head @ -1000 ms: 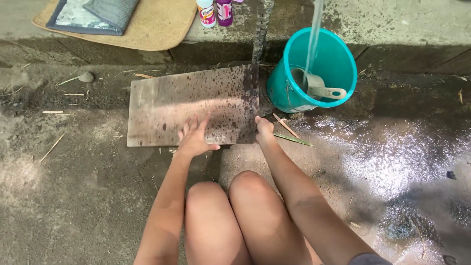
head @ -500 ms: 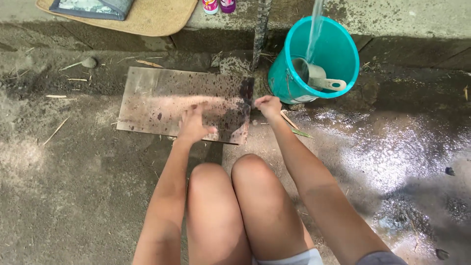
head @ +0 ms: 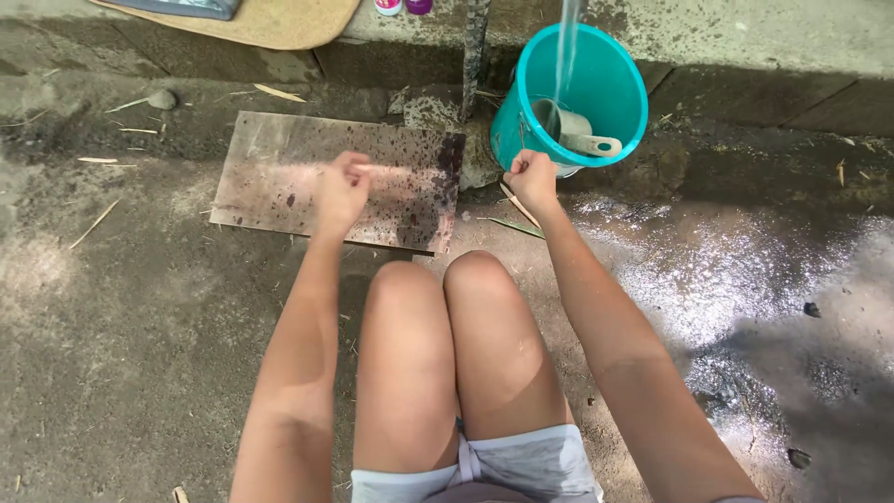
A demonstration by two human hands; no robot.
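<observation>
An outdoor yard of rough grey concrete ground [head: 140, 354], dry and dusty on the left, wet and glistening in the sun on the right. Along the top runs a raised concrete step [head: 745, 33], its face in shadow. Dry straw bits and a small stone [head: 162, 98] lie scattered at the upper left.

A flat brown board [head: 279, 158], speckled with dark wet spots, lies on the ground just below the step. The left hand [head: 341, 191] is above the board's middle, its fingers curled loosely into a fist; whether they hold anything or touch the board cannot be told. The right hand [head: 533, 179] is off the board's right end, just beside the bucket, fingers closed in a fist, and nothing can be made out in its grip.

The teal bucket [head: 615, 88] stands against the step, right of the board. A stream of water [head: 564, 37] falls into it from above, and a grey dipper [head: 582, 135] rests inside with its handle pointing right. A dark post [head: 475, 47] rises between board and bucket. 2 thin sticks [head: 514, 216] lie on the ground under the right hand.

On the step at the top left are the edge of a tan mat [head: 279, 23] and the bottoms of 2 bottles [head: 402, 6]. The person squats, bare knees [head: 447, 289] together below the board.
</observation>
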